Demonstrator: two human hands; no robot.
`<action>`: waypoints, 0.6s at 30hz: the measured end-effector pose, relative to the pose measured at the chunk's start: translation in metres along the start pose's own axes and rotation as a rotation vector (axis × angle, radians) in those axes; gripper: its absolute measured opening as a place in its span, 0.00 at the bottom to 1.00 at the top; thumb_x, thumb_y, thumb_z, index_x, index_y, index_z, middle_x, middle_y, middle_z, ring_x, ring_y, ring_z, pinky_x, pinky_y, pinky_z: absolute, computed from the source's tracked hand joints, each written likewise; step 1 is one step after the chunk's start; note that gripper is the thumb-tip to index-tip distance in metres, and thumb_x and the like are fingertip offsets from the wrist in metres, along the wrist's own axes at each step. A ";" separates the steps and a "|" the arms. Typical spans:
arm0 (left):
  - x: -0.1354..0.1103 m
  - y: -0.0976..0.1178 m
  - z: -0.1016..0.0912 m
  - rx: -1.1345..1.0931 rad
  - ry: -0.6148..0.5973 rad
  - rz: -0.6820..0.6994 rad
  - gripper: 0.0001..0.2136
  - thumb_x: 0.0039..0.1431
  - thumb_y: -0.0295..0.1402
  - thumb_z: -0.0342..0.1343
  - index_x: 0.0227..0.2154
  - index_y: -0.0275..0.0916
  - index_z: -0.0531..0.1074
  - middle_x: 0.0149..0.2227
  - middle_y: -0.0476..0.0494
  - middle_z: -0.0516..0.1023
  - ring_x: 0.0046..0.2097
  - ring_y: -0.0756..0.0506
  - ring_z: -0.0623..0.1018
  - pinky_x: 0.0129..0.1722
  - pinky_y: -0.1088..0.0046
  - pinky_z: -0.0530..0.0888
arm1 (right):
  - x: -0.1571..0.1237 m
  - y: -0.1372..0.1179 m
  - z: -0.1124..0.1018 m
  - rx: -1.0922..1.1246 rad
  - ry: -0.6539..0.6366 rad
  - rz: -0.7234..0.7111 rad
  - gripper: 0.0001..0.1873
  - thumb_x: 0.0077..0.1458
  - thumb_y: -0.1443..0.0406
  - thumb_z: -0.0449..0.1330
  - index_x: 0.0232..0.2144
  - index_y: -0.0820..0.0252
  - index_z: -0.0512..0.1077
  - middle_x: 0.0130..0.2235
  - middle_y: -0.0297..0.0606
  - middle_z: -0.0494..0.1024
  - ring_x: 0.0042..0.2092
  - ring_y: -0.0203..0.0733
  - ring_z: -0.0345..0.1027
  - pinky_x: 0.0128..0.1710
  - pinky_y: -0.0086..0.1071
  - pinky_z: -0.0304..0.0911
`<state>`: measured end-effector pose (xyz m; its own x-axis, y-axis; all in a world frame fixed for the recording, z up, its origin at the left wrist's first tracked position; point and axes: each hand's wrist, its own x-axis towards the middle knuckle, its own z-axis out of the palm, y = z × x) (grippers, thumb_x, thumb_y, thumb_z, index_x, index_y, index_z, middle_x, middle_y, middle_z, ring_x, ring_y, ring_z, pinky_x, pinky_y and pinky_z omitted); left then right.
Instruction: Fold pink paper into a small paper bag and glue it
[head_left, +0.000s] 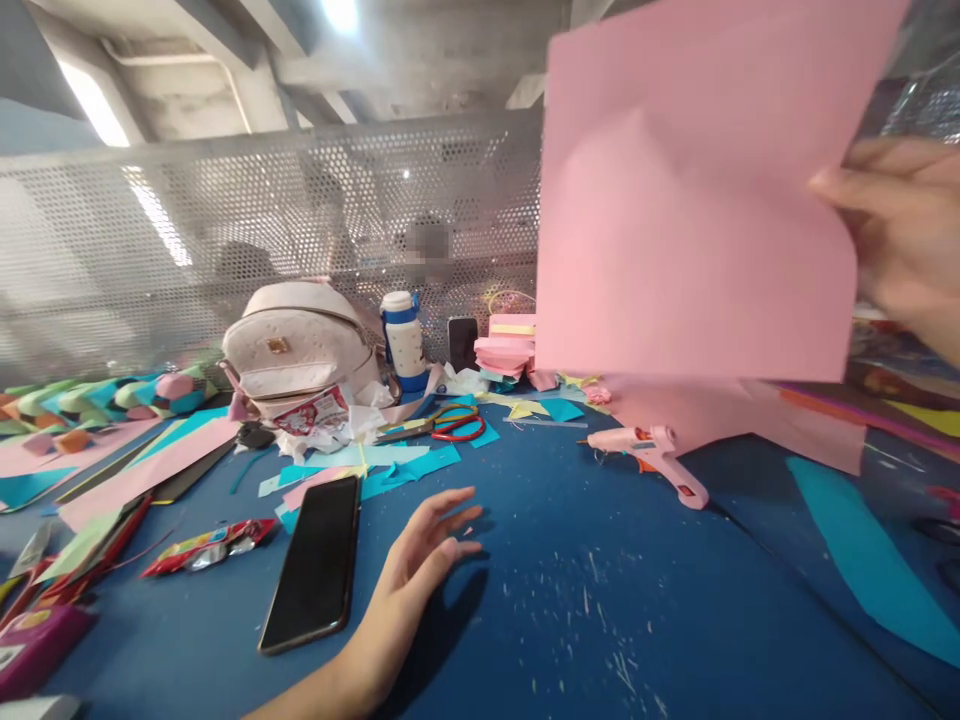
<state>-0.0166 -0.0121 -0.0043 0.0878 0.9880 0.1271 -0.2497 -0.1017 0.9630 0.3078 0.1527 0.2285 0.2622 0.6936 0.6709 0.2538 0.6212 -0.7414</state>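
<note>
At the left edge of the frame, a string of folded paper shapes [112,400] in green, orange, blue and pink lies on the blue counter [187,640]. Below it are loose paper strips, and a purple packet [45,645] sits in the lower left corner. A red snack wrapper [210,548] lies just right of these. Higher up, a pale backpack [304,345] stands in front of a perforated metal panel [337,200]. A black-screened smartphone [311,565] lies face up at lower left of centre.

Just right of it, the left hand [431,560] is half open, fingers loosely bent, holding nothing; whether it touches the counter I cannot tell. Above, near the middle, stand a white and blue bottle [403,340] and, below it to the right, scissors [450,425] among blue scraps.

Right of centre, a pink glue gun [652,460] lies on its side, nozzle pointing left. Over it, filling the upper right, is a pink paper sheet [697,230], raised above the counter. At the right edge, the right hand [907,230] pinches the sheet's side between thumb and fingers. A blue paper strip [870,545] lies at lower right.
</note>
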 end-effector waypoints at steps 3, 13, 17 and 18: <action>0.008 0.006 -0.004 -0.047 0.079 0.079 0.16 0.66 0.42 0.51 0.55 0.50 0.68 0.63 0.44 0.66 0.64 0.36 0.64 0.58 0.58 0.69 | -0.034 0.006 0.011 0.082 -0.093 0.306 0.10 0.54 0.72 0.63 0.37 0.55 0.78 0.39 0.33 0.82 0.29 0.28 0.72 0.31 0.26 0.67; 0.024 0.060 -0.024 -0.186 0.249 0.053 0.31 0.61 0.56 0.51 0.62 0.45 0.63 0.58 0.40 0.73 0.59 0.35 0.72 0.53 0.60 0.73 | -0.174 0.082 0.048 0.229 -0.900 0.870 0.19 0.51 0.61 0.67 0.46 0.57 0.73 0.46 0.40 0.80 0.43 0.44 0.76 0.43 0.34 0.72; 0.029 0.053 -0.037 -0.019 0.237 -0.048 0.31 0.54 0.38 0.65 0.61 0.41 0.65 0.50 0.38 0.79 0.45 0.39 0.81 0.42 0.68 0.77 | -0.188 0.093 0.052 0.271 -0.936 0.882 0.21 0.53 0.61 0.65 0.49 0.57 0.71 0.49 0.41 0.79 0.45 0.44 0.76 0.43 0.34 0.71; 0.030 0.050 -0.039 0.000 0.233 -0.062 0.32 0.52 0.35 0.66 0.60 0.40 0.66 0.48 0.38 0.81 0.43 0.40 0.82 0.40 0.68 0.77 | -0.189 0.093 0.051 0.298 -0.959 0.881 0.21 0.55 0.61 0.64 0.51 0.57 0.70 0.50 0.41 0.78 0.46 0.44 0.75 0.43 0.34 0.71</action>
<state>-0.0645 0.0170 0.0388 -0.1218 0.9925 0.0095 -0.2510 -0.0401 0.9672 0.2340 0.0982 0.0326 -0.5522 0.8059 -0.2136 0.0952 -0.1935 -0.9765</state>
